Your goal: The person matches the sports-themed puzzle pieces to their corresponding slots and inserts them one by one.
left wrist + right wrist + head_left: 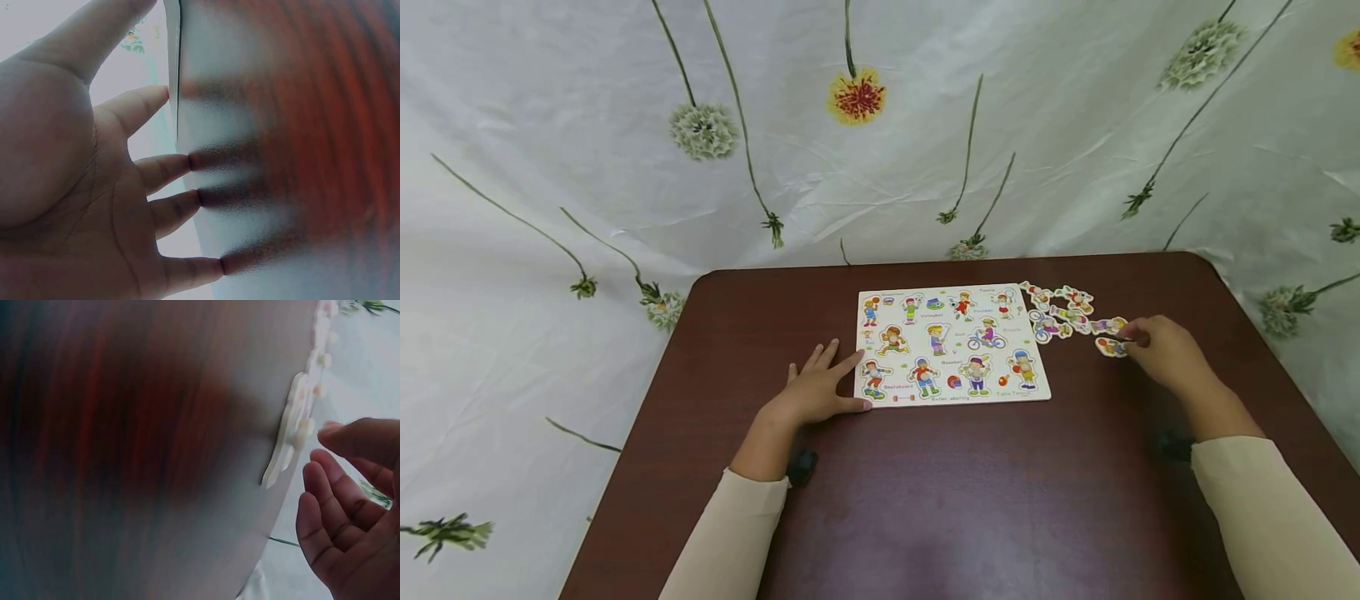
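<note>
A white puzzle board [950, 387] printed with children playing sports lies on the dark table. My left hand [811, 392] spreads its fingers at the board's left side, with thumb and index finger touching its edge; the left wrist view shows the fingertips on the tabletop. Over to the right, my right hand [1167, 354] hovers at a loose puzzle piece [1110, 347]. In the right wrist view, the loosely bent fingers [322, 534] are a small gap from a round knob [304, 433] on a piece.
Several more loose knobbed pieces [1070, 318] lie in a cluster along the board's right side. A flower-printed cloth [910, 192] hangs behind the table [940, 500], whose far edge runs just behind the board.
</note>
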